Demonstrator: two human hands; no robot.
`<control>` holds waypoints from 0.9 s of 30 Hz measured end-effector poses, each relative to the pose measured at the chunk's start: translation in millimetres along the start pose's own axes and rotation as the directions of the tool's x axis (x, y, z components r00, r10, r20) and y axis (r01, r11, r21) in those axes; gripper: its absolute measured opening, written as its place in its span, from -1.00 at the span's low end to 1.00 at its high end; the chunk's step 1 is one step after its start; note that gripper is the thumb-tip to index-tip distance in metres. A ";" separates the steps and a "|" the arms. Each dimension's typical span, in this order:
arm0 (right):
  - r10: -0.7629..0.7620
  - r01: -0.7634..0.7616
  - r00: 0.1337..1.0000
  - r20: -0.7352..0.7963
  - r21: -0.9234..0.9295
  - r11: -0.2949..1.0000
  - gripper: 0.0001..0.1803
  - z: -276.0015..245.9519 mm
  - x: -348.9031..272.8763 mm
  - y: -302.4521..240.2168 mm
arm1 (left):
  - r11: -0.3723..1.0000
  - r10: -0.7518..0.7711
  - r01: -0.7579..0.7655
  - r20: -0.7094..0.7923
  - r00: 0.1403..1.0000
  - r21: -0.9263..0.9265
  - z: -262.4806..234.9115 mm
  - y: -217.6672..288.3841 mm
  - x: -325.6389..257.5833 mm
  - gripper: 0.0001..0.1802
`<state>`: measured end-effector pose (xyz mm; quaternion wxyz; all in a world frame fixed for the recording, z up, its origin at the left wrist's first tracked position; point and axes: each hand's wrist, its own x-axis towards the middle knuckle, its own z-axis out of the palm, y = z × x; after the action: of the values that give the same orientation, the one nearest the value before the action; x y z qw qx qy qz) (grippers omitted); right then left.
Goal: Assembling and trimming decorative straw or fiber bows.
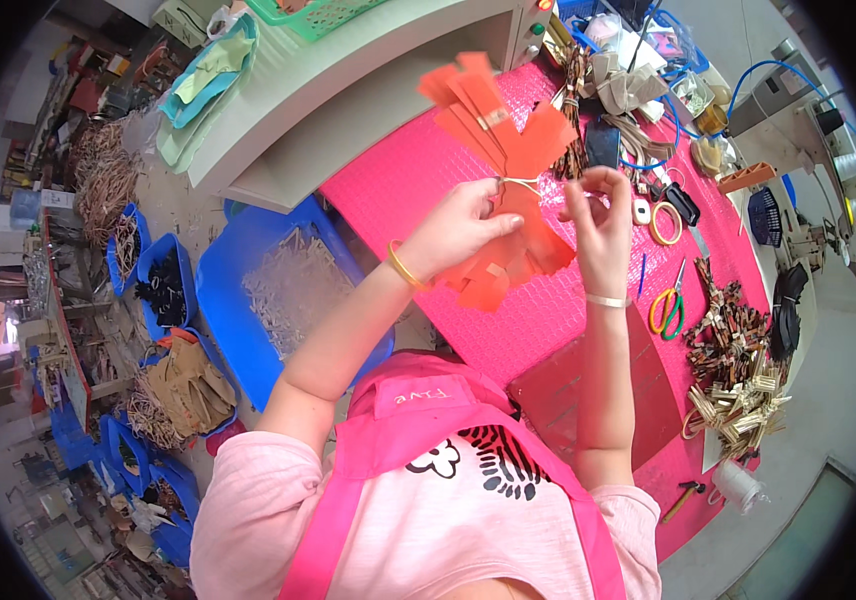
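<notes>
A bundle of orange strips (pixel 540 145) hangs in front of me over the pink table, fanned out at both ends and cinched at the middle by a thin pale band (pixel 521 181). My left hand (pixel 468 228) is closed around the bundle beside the band, thumb on the near side. Just right of the band, my right hand (pixel 603 215) is raised with its fingers curled into a pinch. What those fingers hold, if anything, is too small to make out. The lower orange ends (pixel 508 265) hang below my left hand.
Right on the pink table (pixel 388 190) lie scissors (pixel 668 308), a tape roll (pixel 666 223), brown strip bundles (pixel 723 335), gold strips (pixel 743 415), a white spool (pixel 740 486) and a hammer (pixel 683 502). A dark red board (pixel 598 390) lies nearer. Left stands a blue bin (pixel 223 290) of pale strips.
</notes>
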<state>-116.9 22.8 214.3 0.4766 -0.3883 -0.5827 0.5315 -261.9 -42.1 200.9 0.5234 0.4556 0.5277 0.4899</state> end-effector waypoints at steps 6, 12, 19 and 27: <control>-0.408 0.517 0.855 0.320 -0.475 0.712 -0.86 6.5 -4.9 -4.7 | 0.982 0.031 -0.035 -0.025 0.999 -0.187 8.7 0.0 6.0 -0.68; -0.288 0.540 0.721 0.630 -0.250 0.804 -0.89 6.7 -18.8 -17.4 | 0.987 -0.120 0.110 -0.081 0.989 -0.120 1.6 6.2 3.3 -0.61; -0.146 0.457 0.853 0.500 -0.585 0.670 -0.66 -53.9 23.6 9.4 | 0.952 -0.098 0.096 0.007 0.995 -0.292 -25.9 7.5 -8.8 -0.63; -0.212 -0.185 0.938 0.273 0.914 0.360 -0.37 -18.5 -6.6 -9.5 | 0.826 0.109 -0.113 -0.041 0.993 -0.553 -19.6 -0.4 -8.9 -0.50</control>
<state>-96.9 19.9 222.4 0.5060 0.0548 -0.2560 0.8218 -281.1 -51.8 200.9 0.6017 0.3125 0.3377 0.6529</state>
